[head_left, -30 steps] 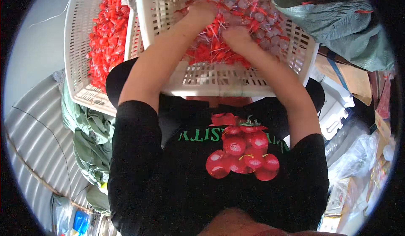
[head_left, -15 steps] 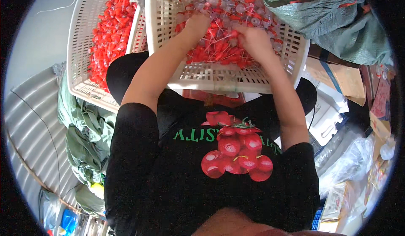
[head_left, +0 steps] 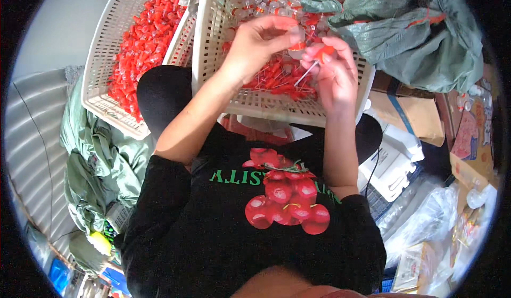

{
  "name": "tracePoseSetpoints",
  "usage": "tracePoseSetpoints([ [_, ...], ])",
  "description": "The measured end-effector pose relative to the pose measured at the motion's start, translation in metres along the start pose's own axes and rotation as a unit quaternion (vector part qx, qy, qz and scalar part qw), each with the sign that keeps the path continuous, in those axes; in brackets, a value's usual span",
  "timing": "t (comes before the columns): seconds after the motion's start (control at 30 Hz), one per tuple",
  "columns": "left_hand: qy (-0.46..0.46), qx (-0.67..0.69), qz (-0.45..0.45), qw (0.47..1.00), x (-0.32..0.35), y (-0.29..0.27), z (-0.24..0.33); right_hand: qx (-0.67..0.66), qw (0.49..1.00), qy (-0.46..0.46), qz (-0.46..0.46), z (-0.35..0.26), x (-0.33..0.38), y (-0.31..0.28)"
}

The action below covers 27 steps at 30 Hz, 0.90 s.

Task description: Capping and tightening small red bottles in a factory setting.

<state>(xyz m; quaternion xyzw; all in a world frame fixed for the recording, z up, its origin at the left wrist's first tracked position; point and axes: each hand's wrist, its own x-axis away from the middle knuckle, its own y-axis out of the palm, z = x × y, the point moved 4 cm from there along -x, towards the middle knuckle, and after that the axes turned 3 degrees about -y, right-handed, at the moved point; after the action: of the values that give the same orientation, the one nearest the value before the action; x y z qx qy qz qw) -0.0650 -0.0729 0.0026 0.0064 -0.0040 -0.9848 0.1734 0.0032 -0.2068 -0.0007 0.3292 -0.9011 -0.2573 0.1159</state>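
Left hand [head_left: 255, 45]: pinched a clear piece [head_left: 296, 35], apparently red-banded.
Right hand [head_left: 338, 74]: pinched a white-stemmed red piece [head_left: 323, 54].
White basket [head_left: 202, 53]: stood below both.

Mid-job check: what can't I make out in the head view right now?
Head view:
Middle white basket: far end cut off by the top edge; floor hidden under heaped pieces.
Clear plastic piece in the left hand: blurred, partly covered by that hand.
Red cap in the right hand: partly covered by that hand.
Green sack: contents hidden by its folds.
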Motion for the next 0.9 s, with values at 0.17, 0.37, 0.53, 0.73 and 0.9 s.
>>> tracePoseSetpoints([
  [0.17,-0.124,0.303,-0.025,0.945,-0.011,0.012,-0.012,-0.091,0.995,0.026,0.012,-0.001,-0.004,0.010],
  [0.37,-0.079,0.085,0.041,0.992,-0.089,-0.048,-0.016,0.176,0.984,-0.003,0.025,0.013,-0.023,0.002],
  [0.53,0.036,0.044,0.090,0.994,-0.117,-0.062,-0.015,0.223,0.974,-0.047,-0.002,0.008,-0.064,0.014],
  [0.73,0.046,0.009,0.099,0.994,-0.121,-0.066,-0.007,0.056,0.970,-0.232,0.050,-0.025,-0.121,0.024],
  [0.9,0.005,-0.024,0.083,0.996,-0.119,-0.062,0.006,0.008,0.949,-0.304,0.078,-0.049,-0.143,0.063],
])
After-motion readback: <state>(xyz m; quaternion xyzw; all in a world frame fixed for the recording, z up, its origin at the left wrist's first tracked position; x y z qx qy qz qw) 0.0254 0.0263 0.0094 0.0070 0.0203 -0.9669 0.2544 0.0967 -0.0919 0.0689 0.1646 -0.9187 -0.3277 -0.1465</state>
